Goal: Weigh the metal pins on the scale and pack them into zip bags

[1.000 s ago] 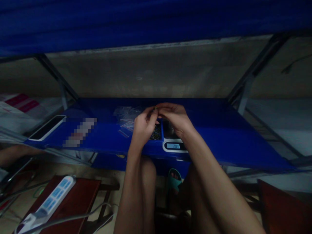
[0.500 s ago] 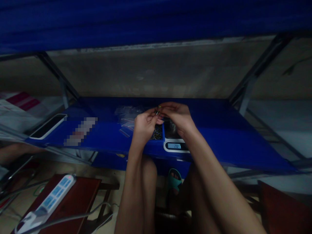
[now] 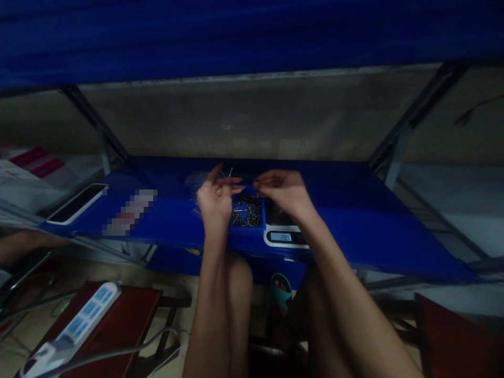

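Blue table (image 3: 354,220) carries, near its front edge, a tray (image 3: 248,229) of screw-like pieces (image 3: 249,211) beside a scale (image 3: 275,243). Left hand (image 3: 214,197) has spread fingers; right hand (image 3: 285,190) presses its fingertips together, on what I cannot tell. Loose pinch could drop something onto the scale, disturbing its reading.

Passage is free along the right edge of the table (image 3: 366,220); the tray (image 3: 248,228) and scale (image 3: 271,243) obstruct the front edge's middle, a phone (image 3: 76,203) the left edge.
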The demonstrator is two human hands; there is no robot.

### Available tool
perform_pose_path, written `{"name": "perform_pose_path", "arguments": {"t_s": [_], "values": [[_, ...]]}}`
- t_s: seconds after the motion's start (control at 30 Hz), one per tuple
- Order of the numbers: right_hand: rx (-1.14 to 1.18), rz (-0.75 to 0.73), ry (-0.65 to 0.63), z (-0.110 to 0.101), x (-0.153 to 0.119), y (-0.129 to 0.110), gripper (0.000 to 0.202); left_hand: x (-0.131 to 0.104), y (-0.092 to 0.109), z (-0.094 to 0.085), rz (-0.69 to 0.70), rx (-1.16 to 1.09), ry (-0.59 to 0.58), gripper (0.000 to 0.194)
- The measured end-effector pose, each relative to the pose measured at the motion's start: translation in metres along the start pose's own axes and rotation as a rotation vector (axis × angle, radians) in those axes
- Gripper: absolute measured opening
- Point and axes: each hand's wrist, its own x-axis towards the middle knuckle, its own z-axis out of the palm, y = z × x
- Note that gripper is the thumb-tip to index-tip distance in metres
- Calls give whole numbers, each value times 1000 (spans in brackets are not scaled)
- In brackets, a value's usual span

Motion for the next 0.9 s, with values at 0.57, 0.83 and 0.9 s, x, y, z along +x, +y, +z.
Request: {"name": "perform_pose_path", "arguments": {"t_s": [0.57,0.83,0.9], "values": [[-124,-215,71,9,-7,-8,19,-7,2,15,2,2,-265,19],[154,-114,65,3,-7,-11,31,-15,17,14,-116,-213,-406,16],[179,-87,38,2,-7,-15,35,-16,19,13,-132,-242,-415,14]]}}
